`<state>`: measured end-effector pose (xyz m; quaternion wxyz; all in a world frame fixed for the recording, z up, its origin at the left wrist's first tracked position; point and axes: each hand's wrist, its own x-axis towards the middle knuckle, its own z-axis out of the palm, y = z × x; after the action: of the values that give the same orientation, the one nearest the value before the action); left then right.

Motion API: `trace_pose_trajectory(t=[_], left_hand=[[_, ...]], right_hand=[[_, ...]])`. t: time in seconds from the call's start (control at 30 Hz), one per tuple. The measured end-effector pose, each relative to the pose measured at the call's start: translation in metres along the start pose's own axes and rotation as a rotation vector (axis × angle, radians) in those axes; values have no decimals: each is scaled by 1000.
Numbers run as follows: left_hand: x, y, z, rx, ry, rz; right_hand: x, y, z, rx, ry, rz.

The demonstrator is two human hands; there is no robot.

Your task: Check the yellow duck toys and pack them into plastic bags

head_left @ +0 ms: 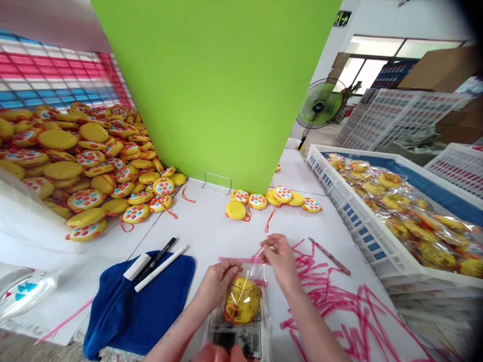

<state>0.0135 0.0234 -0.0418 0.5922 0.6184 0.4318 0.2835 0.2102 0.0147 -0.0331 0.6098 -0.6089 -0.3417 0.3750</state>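
Observation:
A clear plastic bag with a yellow toy [243,301] in it lies at the near middle of the table, on top of more flat printed bags [245,339]. At the bag's upper left edge my left hand [222,281] pinches the plastic. My right hand [278,256] is closed on the bag's upper right corner, fingertips together, higher than the left. A pink strip [234,260] lies just beyond the bag's opening, partly behind my fingers. Several yellow toys with coloured dots [257,201] sit farther back, in front of a green panel [226,100].
Left: a heap of yellow toys [94,132], a blue cloth [151,301] with a black marker [157,258] and a white pen [160,269]. Right: pink strips [324,286], a cutter knife [329,256] and a white crate [341,201] of bagged toys. Behind stands a fan [318,107].

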Motion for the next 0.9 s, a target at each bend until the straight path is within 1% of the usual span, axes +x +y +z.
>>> trace_pose_trajectory(t=[0.07,0.13,0.17,0.23,0.3,0.37,0.53,0.57,0.6,0.67,0.73,0.8,0.83,0.9], left_hand=[[5,-13,-2,-166,5,-78],[9,-22,-4,-261,3,-122],[10,-25,-6,-281,5,-133],[11,-28,-8,-290,12,-138],[11,-28,-10,-300,6,-145],[11,-27,-13,-312,-11,-153],[10,-28,-18,-318,-50,-147],[10,-29,-18,-316,-52,-141],[10,-29,-18,-316,-53,-134],[10,-31,-18,-322,-56,-127],[9,-30,-18,-334,-64,-127],[8,-27,-18,-344,-73,-128],[8,-25,-18,-348,-79,-127],[7,-21,-19,-367,-98,-121]], right_hand=[[28,7,-33,38,164,20],[52,13,-65,47,288,37],[61,15,-79,46,333,44],[72,18,-98,29,362,73],[76,19,-107,1,339,99],[75,16,-110,-30,322,93],[66,4,-111,-166,426,-46],[63,2,-108,-206,408,-55],[58,0,-103,-245,355,-52],[46,0,-88,-312,161,-14],[30,2,-67,-352,-87,41],[14,7,-43,-365,-298,97],[8,10,-33,-362,-374,123],[-2,14,-18,-342,-468,168]])
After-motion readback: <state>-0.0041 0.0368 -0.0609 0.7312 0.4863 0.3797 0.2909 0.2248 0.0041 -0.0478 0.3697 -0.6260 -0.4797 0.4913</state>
